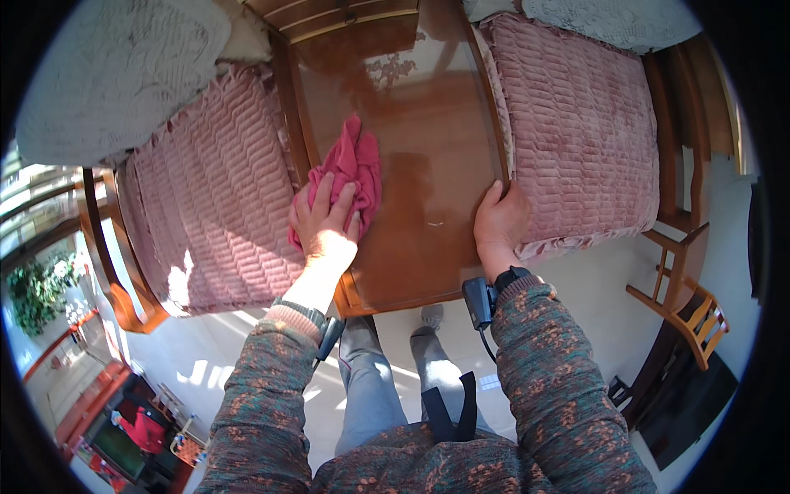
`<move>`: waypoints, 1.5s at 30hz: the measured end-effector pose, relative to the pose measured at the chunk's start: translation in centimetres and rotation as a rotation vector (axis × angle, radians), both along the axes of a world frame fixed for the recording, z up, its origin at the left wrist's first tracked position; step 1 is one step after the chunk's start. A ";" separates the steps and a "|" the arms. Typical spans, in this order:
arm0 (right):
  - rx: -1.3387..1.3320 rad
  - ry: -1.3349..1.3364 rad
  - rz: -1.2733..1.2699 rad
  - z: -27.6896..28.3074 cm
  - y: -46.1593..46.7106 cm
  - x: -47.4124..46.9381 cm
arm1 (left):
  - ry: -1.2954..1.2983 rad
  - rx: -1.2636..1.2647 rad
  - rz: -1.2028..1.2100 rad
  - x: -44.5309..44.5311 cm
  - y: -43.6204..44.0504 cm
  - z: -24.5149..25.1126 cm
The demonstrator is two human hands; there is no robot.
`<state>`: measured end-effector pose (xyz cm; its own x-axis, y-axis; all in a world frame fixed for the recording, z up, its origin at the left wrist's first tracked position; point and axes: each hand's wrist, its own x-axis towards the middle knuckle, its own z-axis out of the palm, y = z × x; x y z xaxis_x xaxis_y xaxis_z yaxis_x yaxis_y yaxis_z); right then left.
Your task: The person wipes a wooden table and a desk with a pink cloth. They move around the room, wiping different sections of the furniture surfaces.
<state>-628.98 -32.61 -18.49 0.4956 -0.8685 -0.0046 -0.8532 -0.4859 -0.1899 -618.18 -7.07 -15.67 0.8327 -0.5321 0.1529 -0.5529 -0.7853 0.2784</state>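
My left hand [326,225] presses a crumpled pink cloth [355,160] against the left side of a glossy brown wooden tabletop [413,259]. Its fingers are spread over the cloth, which bunches up ahead of them. At the table's right edge is my right hand [503,215], curled with the thumb along the rim; the other fingers are mostly hidden, apparently around the edge. Light and a leafy shape reflect off the table surface. Both wrists carry straps with small dark devices.
Wooden seats with quilted pink cushions flank the table, one cushion [216,197] on the left and another cushion [580,129] on the right. Drawers [345,15] stand beyond the far end. A wooden chair [682,296] is at right. Another person in a red top [145,429] appears lower left.
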 end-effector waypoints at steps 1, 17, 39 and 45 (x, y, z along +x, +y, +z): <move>0.005 -0.003 0.004 0.1 0.0 0.0 | -0.007 0.032 0.025 -1.9 0.4 -0.3; 0.034 -0.034 0.006 -0.1 -0.1 0.0 | 0.217 0.002 -0.481 -12.2 -1.0 0.6; -0.016 -0.066 0.030 -1.1 -0.1 -0.5 | -0.106 0.142 -0.098 17.8 -16.3 -1.9; 0.023 -0.048 -0.002 -0.7 0.2 -0.2 | -0.039 0.117 -0.073 15.1 -18.0 -1.1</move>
<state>-629.20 -32.45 -19.16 0.4944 -0.8692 -0.0010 -0.8436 -0.4796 -0.2415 -603.12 -25.11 -16.73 0.7856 -0.6076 0.1172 -0.6187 -0.7682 0.1643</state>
